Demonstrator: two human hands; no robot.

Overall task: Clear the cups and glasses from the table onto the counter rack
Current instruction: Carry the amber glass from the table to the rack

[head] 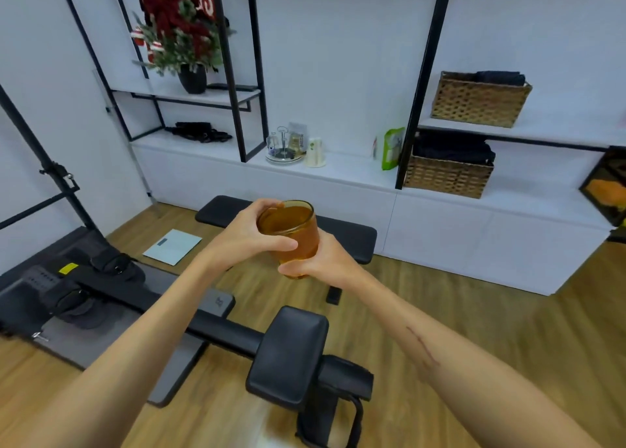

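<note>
Forearms extended | left hand (252, 235) fingers curled round amber glass (292, 235) rim | right hand (316, 261) grips base beneath, likely steadying carry | counter rack (284, 147) well beyond fingertips, holding clear glasses.

White walls (338, 40) rise over a wood floor (474, 329). Black-framed shelves (508, 129) on a low white counter (338, 173) hold wicker baskets (477, 100) and a potted plant (183, 34). A black bench (345, 235) stands before them.
</note>
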